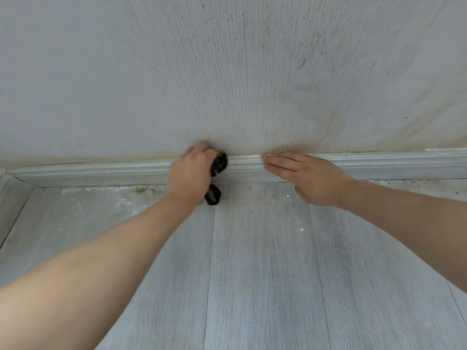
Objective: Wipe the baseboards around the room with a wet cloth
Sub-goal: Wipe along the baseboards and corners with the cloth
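Observation:
A grey moulded baseboard [101, 173] runs along the foot of the wall from the left corner to the right edge. My left hand [189, 173] grips a dark cloth [219, 164] and holds it against the baseboard near the middle. A lower end of the cloth pokes out below the hand, above the floor. My right hand [303, 176] lies flat just to the right, fingers straight and pointing left, fingertips touching the baseboard's upper part.
Grey wood-look floor planks [252, 261] fill the foreground. Crumbs and dirt specks [141, 190] lie along the floor by the baseboard at the left. The pale textured wall [227, 72] shows stains at upper right. A room corner [7, 173] sits far left.

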`<state>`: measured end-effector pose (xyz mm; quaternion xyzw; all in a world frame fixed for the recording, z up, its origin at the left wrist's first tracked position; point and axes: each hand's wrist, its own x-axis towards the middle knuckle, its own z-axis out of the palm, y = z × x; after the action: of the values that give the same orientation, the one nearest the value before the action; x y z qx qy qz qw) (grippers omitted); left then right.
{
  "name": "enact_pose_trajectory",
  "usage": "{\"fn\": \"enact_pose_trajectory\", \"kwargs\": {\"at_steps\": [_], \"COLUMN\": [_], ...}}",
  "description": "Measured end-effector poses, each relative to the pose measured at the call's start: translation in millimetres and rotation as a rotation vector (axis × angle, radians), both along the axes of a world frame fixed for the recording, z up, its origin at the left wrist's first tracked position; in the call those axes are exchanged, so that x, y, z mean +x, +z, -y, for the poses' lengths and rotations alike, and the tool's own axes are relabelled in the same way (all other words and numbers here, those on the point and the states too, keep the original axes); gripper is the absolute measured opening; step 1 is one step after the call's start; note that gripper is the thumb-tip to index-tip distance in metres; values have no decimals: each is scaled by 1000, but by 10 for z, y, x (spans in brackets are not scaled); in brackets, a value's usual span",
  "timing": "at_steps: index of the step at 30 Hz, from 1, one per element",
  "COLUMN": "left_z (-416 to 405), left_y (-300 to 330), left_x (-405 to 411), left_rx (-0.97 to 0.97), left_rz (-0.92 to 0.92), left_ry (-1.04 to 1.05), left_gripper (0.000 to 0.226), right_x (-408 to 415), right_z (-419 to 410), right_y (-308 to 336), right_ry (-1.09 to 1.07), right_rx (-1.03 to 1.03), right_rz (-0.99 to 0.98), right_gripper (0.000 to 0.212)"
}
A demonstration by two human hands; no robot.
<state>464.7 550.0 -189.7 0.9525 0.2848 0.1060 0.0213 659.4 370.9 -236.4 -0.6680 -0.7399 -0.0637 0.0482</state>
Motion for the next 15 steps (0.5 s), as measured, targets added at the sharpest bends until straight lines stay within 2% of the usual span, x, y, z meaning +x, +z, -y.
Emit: {"fn": "enact_pose_trajectory", "kwargs": {"at_steps": [6, 11, 15], "left_z": [90, 530, 413], "left_y": [-22, -17, 34], "left_x": [34, 473, 347], "left_rx": [1, 23, 56], "left_rz": [46, 53, -17], "left_ry": [90, -114, -116], "left_gripper": [29, 11, 20], "right_x": [45, 2, 39], "right_z": [51, 67, 85], "right_y": [-9, -23, 6], "right_ry": [-2, -23, -11], "right_rx": [38, 39, 18], "right_rz": [0, -30, -11], "right_gripper": [83, 74, 75]}}
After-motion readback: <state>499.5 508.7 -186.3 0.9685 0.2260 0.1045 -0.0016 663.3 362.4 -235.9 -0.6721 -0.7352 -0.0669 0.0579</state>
